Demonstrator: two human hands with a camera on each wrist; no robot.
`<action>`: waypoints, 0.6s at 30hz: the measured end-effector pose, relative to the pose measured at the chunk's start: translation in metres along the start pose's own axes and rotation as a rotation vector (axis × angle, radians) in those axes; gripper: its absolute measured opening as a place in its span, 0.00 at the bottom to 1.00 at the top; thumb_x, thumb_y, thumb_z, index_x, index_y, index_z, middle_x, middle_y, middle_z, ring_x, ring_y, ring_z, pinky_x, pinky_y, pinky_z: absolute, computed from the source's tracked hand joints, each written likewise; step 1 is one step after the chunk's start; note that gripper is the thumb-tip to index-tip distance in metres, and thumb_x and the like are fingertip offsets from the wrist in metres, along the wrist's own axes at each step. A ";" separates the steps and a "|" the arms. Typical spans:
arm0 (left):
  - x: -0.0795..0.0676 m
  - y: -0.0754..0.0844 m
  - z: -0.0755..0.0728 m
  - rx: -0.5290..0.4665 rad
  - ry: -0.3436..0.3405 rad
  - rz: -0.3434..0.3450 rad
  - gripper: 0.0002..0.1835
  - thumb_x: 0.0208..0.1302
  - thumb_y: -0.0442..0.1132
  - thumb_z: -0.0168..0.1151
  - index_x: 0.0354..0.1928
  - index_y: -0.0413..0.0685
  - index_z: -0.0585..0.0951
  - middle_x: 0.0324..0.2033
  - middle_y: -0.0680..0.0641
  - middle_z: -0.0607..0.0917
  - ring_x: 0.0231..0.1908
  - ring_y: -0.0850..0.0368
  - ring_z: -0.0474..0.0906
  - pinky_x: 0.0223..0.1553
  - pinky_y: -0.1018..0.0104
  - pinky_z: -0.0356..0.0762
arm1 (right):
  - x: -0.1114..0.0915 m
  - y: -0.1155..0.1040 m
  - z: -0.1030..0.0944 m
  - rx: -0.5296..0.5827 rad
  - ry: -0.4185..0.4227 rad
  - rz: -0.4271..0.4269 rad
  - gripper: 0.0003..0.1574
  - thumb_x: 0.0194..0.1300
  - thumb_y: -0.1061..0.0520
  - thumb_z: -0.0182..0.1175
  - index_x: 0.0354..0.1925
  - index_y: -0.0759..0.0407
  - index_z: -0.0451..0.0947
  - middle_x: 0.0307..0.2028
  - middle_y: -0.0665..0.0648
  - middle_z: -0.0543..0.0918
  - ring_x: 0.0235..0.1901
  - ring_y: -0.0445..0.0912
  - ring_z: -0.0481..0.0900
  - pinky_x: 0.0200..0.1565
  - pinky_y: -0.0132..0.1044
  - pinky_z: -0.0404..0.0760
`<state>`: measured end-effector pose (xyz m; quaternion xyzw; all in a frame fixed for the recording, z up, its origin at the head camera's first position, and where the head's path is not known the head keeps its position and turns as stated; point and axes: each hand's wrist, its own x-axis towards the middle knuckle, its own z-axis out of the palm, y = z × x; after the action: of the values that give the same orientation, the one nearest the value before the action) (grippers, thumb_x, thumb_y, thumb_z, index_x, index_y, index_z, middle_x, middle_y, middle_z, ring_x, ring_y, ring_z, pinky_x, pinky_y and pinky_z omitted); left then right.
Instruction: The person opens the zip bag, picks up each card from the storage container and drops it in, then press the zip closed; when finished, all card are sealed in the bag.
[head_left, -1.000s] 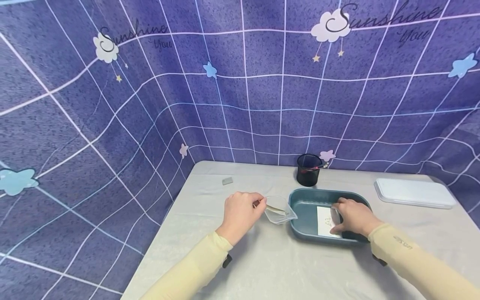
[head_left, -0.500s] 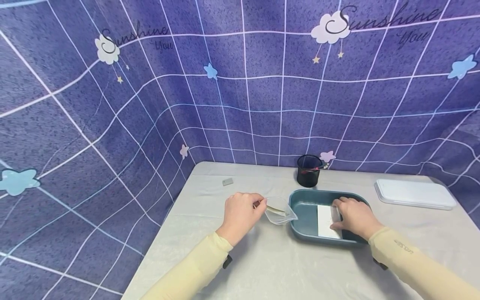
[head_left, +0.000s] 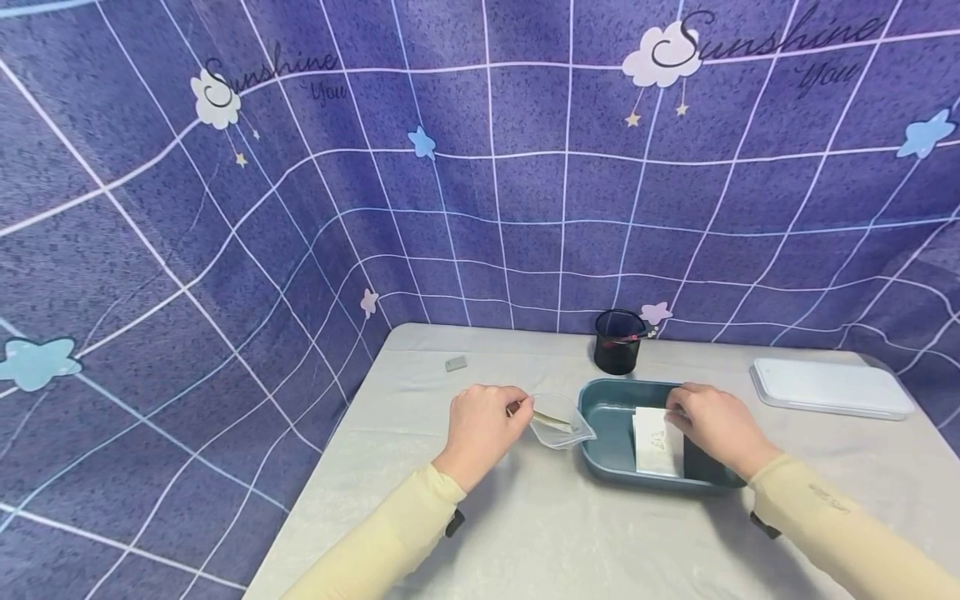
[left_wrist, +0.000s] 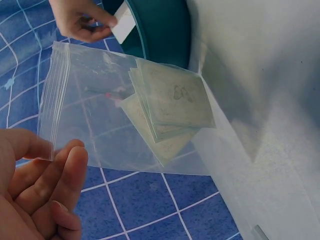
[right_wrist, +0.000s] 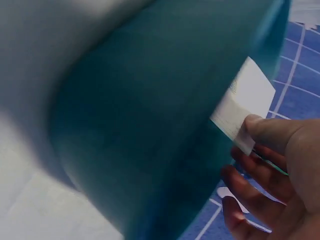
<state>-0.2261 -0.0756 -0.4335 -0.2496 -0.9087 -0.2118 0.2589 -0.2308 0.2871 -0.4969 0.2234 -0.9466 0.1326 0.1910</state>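
My left hand (head_left: 483, 433) pinches a clear zip bag (left_wrist: 90, 120) by its zip end. Several square paper pieces (left_wrist: 185, 97) lie fanned at the bag's far end, the front one bearing a small drawing. The bag hangs left of a teal plastic basin (head_left: 611, 446), its corner overlapping the rim in the head view. Over the basin's right side, my right hand (head_left: 720, 425) pinches a white paper card (right_wrist: 255, 92) between thumb and fingers. White paper cards (head_left: 660, 450) show inside the basin, one with a faint sketch; the pinched edge is partly hidden by my fingers.
Behind the basin stands a black mesh pen cup (head_left: 617, 354) with a red pencil-like stick. A pale flat case (head_left: 831, 387) lies at the right rear, a small grey block (head_left: 455, 364) at the left rear. Patterned blue curtain (head_left: 525, 192) surrounds the table.
My right hand has shifted slightly up and right, its thumb moving from the paper's lower part to the upper edge. A sketch shows on the cards again. My left hand and the bag stay put.
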 end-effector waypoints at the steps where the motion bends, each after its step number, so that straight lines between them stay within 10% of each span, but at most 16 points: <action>1: 0.000 0.000 0.000 -0.001 0.001 0.002 0.07 0.62 0.44 0.68 0.31 0.60 0.93 0.22 0.63 0.87 0.20 0.65 0.79 0.23 0.62 0.73 | 0.001 -0.001 -0.003 0.008 -0.006 -0.003 0.11 0.55 0.63 0.77 0.32 0.55 0.82 0.30 0.48 0.82 0.31 0.53 0.84 0.35 0.54 0.83; 18: 0.000 0.000 -0.002 -0.001 0.002 0.007 0.07 0.62 0.44 0.68 0.31 0.60 0.93 0.22 0.63 0.87 0.20 0.65 0.79 0.23 0.63 0.73 | 0.006 -0.025 -0.039 0.127 -0.122 -0.014 0.07 0.61 0.58 0.73 0.32 0.49 0.83 0.34 0.43 0.84 0.37 0.48 0.86 0.43 0.53 0.83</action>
<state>-0.2251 -0.0768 -0.4321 -0.2526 -0.9075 -0.2119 0.2603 -0.2122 0.2766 -0.4558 0.2493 -0.9446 0.1772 0.1193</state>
